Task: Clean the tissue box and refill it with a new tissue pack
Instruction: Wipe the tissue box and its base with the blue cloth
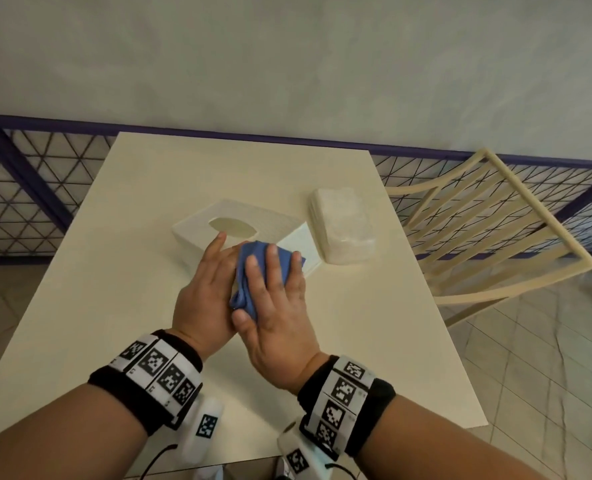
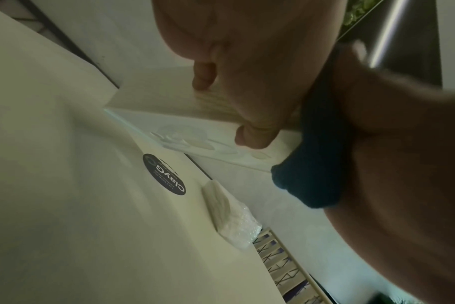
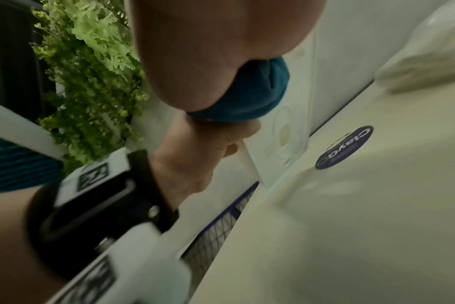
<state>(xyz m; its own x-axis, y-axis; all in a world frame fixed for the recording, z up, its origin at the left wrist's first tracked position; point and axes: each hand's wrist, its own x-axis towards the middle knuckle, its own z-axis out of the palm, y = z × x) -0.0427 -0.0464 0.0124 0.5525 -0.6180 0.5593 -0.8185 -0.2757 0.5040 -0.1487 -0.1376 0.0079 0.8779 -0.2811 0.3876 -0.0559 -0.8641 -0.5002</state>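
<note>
A white tissue box (image 1: 253, 216) with an oval opening in its top lies in the middle of the table; nothing shows in the opening. My left hand (image 1: 215, 268) holds its near end, fingers on top and thumb (image 2: 252, 133) bent against the side. My right hand (image 1: 270, 282) lies flat with spread fingers on a folded blue cloth (image 1: 242, 292), pressing it on the box's near right part. The cloth (image 2: 314, 164) bunches under the palm. A new tissue pack (image 1: 343, 230) in clear wrap lies just right of the box, untouched.
The cream table (image 1: 114, 271) carries a round dark sticker (image 2: 165, 174) near the box. A cream slatted chair (image 1: 488, 223) stands at the table's right side. A purple-framed mesh railing (image 1: 28, 188) runs behind. Green foliage (image 3: 91, 82) shows in the right wrist view.
</note>
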